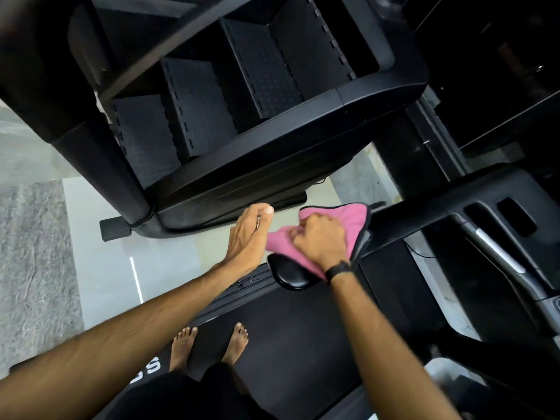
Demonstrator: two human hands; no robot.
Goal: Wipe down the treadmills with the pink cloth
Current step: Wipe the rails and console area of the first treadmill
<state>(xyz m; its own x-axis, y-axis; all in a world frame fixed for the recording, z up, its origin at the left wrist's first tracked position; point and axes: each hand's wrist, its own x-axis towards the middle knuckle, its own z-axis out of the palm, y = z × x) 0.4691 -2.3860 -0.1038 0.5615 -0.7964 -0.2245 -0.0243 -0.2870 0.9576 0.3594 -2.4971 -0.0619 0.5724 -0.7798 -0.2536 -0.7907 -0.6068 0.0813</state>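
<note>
Right hand (322, 237) curled over the pink cloth (348, 219), fingers bunching it and pressing it down on the black handrail (291, 275) of the treadmill (303, 344). Cloth draped across the rail, dark edge trim hanging off the far side toward the console (485, 216), one pink corner poking out under the wrist. Black band (338, 270) on that wrist. Left hand (247, 234) just beside the cloth, left of it, fingers straight and held together, thumb tip up, holding nothing; edge of the hand close to the pink fold, contact there hard to tell. Ring (238, 220) on one finger. Rounded rail end glossy, sticking out below the cloth. Bare feet (209, 344) planted side by side on the black belt, white lettering partly showing near the left foot. Beyond the hands, a black stair machine (242, 101) with ribbed, dotted steps, standing on a pale floor (166, 253). Grey carpet (30, 253) along the left edge. Slight motion blur over the whole view.
</note>
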